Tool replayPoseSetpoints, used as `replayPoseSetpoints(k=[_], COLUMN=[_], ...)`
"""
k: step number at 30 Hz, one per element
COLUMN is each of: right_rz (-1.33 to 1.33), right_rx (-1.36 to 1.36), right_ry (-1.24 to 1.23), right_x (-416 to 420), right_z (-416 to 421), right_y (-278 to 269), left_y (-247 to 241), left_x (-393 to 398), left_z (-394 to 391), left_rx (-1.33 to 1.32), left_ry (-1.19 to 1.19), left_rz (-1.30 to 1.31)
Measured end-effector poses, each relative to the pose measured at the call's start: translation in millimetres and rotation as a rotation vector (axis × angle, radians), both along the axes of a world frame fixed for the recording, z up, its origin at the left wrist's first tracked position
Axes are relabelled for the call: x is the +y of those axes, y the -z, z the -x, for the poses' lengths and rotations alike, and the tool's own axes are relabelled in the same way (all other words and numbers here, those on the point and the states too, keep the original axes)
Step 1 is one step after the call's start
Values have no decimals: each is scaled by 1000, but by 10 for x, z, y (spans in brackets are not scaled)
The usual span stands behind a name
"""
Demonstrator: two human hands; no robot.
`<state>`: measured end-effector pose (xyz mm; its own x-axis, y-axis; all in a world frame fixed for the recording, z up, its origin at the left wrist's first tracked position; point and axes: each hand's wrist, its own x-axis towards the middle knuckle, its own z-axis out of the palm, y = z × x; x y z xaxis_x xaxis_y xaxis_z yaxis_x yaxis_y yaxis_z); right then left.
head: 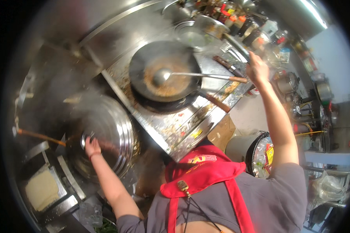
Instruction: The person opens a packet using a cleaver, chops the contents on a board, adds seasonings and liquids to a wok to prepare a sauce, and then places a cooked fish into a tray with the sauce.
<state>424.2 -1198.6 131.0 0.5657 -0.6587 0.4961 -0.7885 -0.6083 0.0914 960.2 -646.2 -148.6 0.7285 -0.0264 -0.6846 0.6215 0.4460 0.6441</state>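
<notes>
My left hand grips the knob of a large, round stainless-steel lid, which lies at the left with steam around it. At the upper right my right hand holds the handle of a long-handled metal pan; its exact kind is blurred. That pan is beside a round metal bowl with some green bits in it. Between my hands a black wok stands on the stove, with brownish residue or liquid at its bottom. A steel ladle rests in the wok, its wooden grip hanging over the rim.
Food scraps litter the steel stove top. Several sauce bottles crowd the back right. A lined waste bin stands beside my right side. At the lower left is a pale, flat slab, near a plastic bag.
</notes>
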Motion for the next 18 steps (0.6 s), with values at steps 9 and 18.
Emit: replayPoseSetpoints(k=[9,18], right_rz=[-227,-134], right_rx=[57,12], right_ry=[-41,-448], right_x=[-2146,-2856], right_z=[-848,-535], right_y=[1175,2032], left_y=[-359,-674], left_x=[1005,305], left_z=[3322,6218], left_rx=[-10,187], left_ry=[-277,-593], left_rz=[-321,-393])
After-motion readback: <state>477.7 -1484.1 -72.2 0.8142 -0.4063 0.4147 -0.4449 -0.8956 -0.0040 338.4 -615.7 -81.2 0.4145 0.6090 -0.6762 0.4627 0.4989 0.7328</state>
